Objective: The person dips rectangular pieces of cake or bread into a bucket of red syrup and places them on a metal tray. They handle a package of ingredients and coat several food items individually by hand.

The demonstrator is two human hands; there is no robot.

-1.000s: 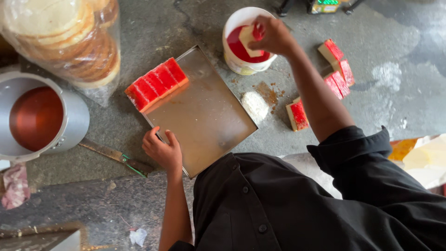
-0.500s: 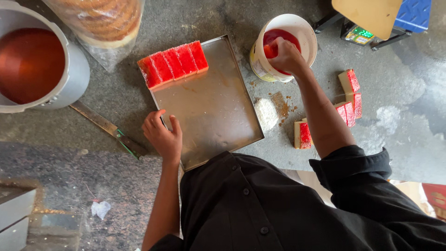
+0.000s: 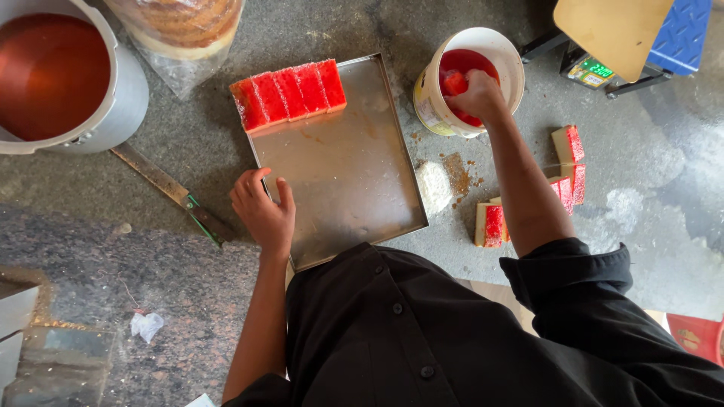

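Left hand on the tray, right hand in the bucket

The left hand (image 3: 262, 212) lies on the steel tray (image 3: 339, 173), fingers spread over its near-left edge. Five red-coated blocks (image 3: 289, 94) line its far end. Beyond, the right hand (image 3: 477, 96) dips into the white bucket (image 3: 430, 105), fingers curled around a red piece (image 3: 455, 81); lifted out, it may drip onto the grey counter (image 3: 317, 30).

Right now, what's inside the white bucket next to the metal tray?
The white bucket holds red liquid, and the right hand dips a red-coated piece into it. The hand covers part of the inside, so anything beneath it, and the bottom, cannot be seen.
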